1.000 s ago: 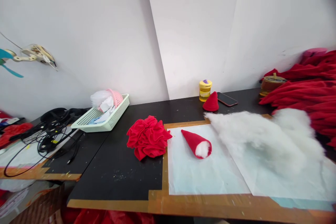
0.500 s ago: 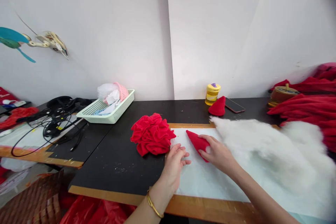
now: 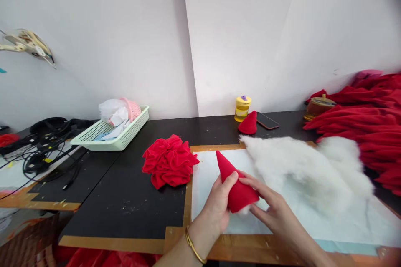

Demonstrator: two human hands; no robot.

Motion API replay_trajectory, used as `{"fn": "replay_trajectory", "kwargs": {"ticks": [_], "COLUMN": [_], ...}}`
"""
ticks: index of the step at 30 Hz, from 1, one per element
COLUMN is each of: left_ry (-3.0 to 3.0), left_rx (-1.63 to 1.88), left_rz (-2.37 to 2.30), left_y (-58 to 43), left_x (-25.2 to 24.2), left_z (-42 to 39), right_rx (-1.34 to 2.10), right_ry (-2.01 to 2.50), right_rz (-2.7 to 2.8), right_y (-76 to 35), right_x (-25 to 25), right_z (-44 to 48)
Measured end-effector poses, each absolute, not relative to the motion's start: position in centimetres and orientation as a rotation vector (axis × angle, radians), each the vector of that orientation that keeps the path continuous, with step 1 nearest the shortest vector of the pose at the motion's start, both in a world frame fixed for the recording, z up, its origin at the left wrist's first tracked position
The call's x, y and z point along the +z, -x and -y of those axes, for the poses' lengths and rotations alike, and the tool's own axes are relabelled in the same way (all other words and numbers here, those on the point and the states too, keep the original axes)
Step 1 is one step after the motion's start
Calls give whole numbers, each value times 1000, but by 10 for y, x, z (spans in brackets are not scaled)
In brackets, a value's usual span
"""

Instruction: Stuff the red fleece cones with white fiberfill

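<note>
A red fabric cone is held tilted above the white sheet, its tip toward the upper left. White stuffing pokes out at its wide lower end. My left hand, with a gold bangle at the wrist, wraps the cone's left side, thumb on top. The fingers of my right hand press on the cone's right side, and the thumb is by the wide end. Another red cone stands at the back. To the left lies a gathered pile of red fabric pieces.
Loose white fibre filling spreads over the right of the white sheet. Behind are a yellow-lidded jar and a phone. Red cloth is heaped far right beside another jar. A green basket and black cables are left.
My left hand has taken hold of the red cone, which is lifted and turned. My right hand has shifted to its wide end. The view has swung slightly right.
</note>
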State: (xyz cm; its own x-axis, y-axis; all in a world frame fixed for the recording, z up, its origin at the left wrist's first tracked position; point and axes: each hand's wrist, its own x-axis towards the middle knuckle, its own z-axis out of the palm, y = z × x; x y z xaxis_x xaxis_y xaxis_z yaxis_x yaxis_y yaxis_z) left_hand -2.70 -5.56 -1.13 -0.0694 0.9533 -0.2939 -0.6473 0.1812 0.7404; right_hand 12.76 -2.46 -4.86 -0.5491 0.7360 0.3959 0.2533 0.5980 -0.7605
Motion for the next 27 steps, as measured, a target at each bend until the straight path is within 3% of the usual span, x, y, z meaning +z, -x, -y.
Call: {"fn": "replay_trajectory", "kwargs": {"ticks": [9, 19, 27], "left_ry": [-633, -824, -927], "left_rx": [1367, 1233, 1174], "left_rz": [-1051, -1149, -906], "left_y": [11, 39, 56], "left_x": [-15, -13, -26], "left_z": [67, 55, 76], "right_rx": [639, 1566, 1751], "right_ry": [944, 887, 950], "right_rz": [1767, 1732, 1267], "right_y": [-107, -128, -101], "right_x": [-79, -21, -32], "right_z": [37, 7, 11]}}
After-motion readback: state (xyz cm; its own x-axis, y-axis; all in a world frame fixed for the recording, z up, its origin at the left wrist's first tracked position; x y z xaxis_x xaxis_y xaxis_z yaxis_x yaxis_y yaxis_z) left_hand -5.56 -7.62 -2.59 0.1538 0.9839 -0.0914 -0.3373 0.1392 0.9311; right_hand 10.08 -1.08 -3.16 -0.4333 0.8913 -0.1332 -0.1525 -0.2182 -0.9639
